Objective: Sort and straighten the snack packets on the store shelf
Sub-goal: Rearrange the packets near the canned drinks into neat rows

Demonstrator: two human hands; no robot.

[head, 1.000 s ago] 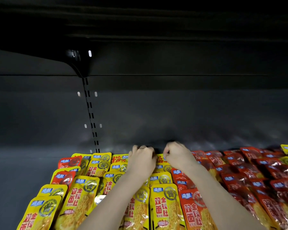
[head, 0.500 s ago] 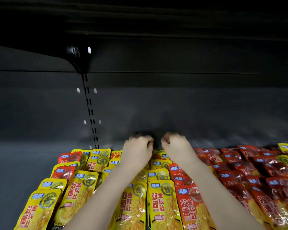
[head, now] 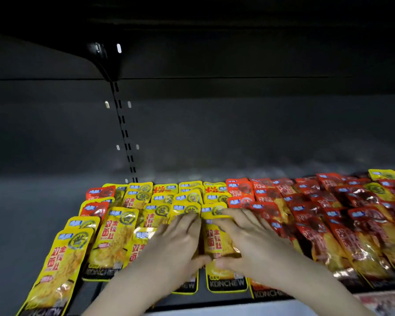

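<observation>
Yellow snack packets (head: 114, 236) lie in overlapping rows on the left half of the dark shelf (head: 32, 213). Red packets (head: 328, 220) fill the right half. Two red packets (head: 98, 192) sit among the yellow ones at the back left, and a few yellow packets (head: 382, 174) lie among the red at the far right. My left hand (head: 176, 245) and my right hand (head: 246, 240) rest flat, fingers straight, on the middle yellow rows. Between them shows one yellow packet (head: 217, 242), and my thumbs nearly meet at its lower end.
A slotted upright (head: 123, 133) runs up the dark back wall to a bracket (head: 105, 62) under the upper shelf. Bare shelf floor stretches to the left of the packets. The shelf's front edge (head: 237, 302) runs just below my wrists.
Both hands have drawn back from the rear of the rows toward the front. Their fingers, curled before, now lie straight on the packets.
</observation>
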